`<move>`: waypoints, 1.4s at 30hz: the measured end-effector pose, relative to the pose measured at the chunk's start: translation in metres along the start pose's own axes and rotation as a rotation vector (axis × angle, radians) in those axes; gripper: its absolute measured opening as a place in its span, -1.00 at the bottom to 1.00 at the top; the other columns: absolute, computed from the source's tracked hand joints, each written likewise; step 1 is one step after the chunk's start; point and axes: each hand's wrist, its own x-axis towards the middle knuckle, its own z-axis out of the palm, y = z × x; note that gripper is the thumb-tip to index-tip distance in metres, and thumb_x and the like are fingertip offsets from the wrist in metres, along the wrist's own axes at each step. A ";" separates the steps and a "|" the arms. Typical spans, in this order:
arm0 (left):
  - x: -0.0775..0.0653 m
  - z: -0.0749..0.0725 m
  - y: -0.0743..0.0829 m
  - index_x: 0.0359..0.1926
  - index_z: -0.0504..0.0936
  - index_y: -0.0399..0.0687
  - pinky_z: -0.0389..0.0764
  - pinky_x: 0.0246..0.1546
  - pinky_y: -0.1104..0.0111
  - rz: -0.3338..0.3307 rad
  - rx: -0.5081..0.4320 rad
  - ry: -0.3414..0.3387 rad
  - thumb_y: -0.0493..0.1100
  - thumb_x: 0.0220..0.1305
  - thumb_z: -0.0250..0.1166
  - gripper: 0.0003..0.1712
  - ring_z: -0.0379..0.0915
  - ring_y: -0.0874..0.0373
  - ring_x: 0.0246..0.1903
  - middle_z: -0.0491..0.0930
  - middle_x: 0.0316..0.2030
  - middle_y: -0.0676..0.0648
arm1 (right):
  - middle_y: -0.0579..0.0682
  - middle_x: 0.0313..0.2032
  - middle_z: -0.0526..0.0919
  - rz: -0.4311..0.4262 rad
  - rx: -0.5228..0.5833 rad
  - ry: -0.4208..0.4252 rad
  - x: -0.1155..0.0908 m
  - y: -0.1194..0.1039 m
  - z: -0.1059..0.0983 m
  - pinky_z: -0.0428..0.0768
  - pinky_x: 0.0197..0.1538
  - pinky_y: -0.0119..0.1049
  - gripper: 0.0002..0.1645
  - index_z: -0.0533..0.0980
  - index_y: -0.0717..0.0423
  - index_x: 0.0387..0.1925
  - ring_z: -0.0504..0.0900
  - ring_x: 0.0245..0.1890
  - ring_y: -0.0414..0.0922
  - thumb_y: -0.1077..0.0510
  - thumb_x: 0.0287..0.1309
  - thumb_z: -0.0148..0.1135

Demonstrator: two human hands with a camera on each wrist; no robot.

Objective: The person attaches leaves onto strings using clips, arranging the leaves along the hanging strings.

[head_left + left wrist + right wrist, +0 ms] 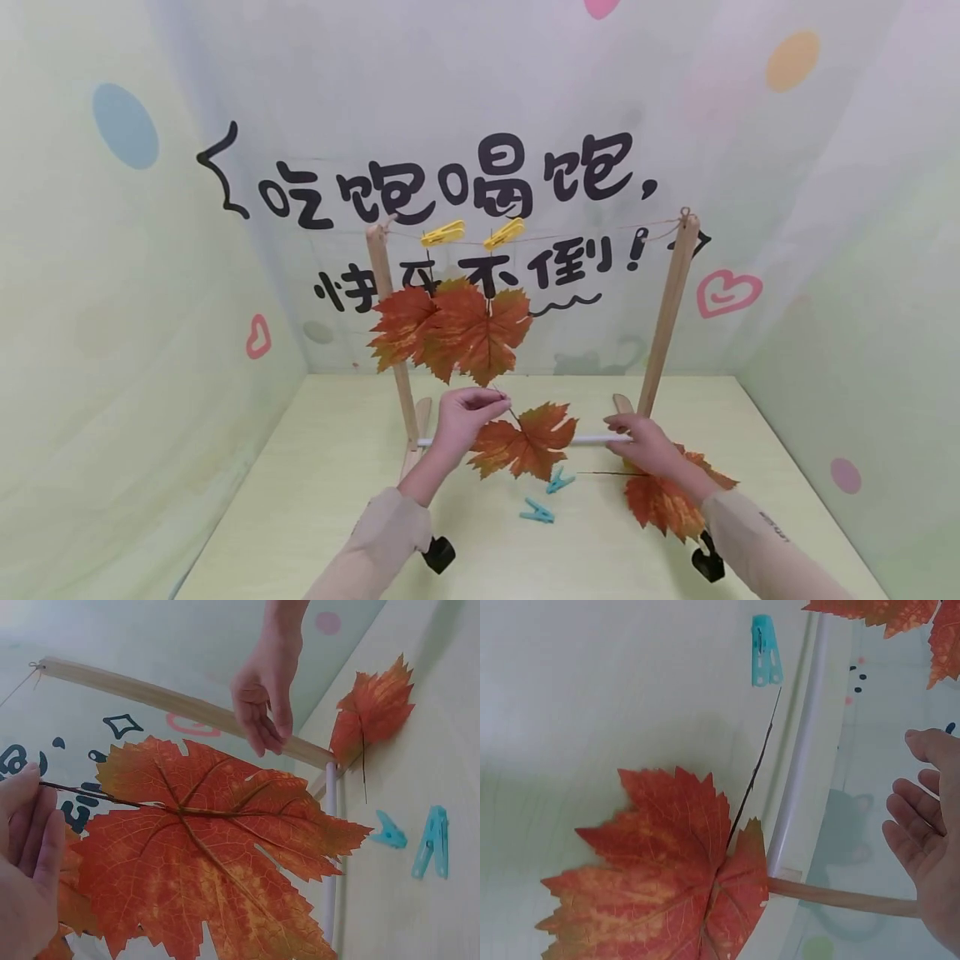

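My left hand pinches the thin stem of an orange-red maple-like leaf, held in front of the wooden rack; the left wrist view shows the stem between thumb and fingers. Loosely curled and holding nothing, my right hand hovers by the right post, above a second leaf lying on the table. Two more leaves hang from the string, each stem clipped by a yellow clothespin. Two turquoise clothespins lie on the table between the hands.
The rack has a left wooden post, a right post, a thin string between their tops and a white rod low down. Black clamp-like pieces sit at the front. A printed cloth wall stands behind.
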 end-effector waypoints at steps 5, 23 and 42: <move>-0.005 -0.019 0.004 -0.28 0.63 -0.42 0.60 -0.34 0.41 -0.045 0.032 0.031 -0.32 -0.02 0.37 -0.74 0.58 0.21 -0.41 0.67 -0.39 -0.06 | 0.13 -0.22 0.62 -0.022 0.003 -0.026 0.001 -0.004 0.019 0.55 -0.17 -0.04 -0.59 0.52 0.33 -0.11 0.56 -0.21 0.08 0.21 -0.03 0.32; -0.020 -0.056 0.028 -0.29 0.61 -0.49 0.61 -0.33 0.39 -0.019 0.102 0.014 -0.42 0.00 0.31 -0.80 0.58 0.22 -0.42 0.64 -0.34 -0.26 | 0.14 -0.24 0.61 -0.099 -0.052 -0.123 0.006 0.007 0.089 0.49 -0.09 -0.02 -0.61 0.54 0.36 -0.22 0.54 -0.17 0.10 0.28 -0.19 0.35; -0.024 -0.071 0.010 -0.33 0.58 -0.49 0.61 -0.33 0.37 -0.009 0.067 0.043 -0.39 -0.02 0.34 -0.78 0.59 0.20 -0.41 0.65 -0.43 0.02 | 0.07 -0.35 0.63 -0.084 -0.134 -0.131 0.005 0.008 0.107 0.52 -0.13 -0.06 -0.72 0.57 0.32 -0.35 0.57 -0.27 0.02 0.43 -0.27 0.28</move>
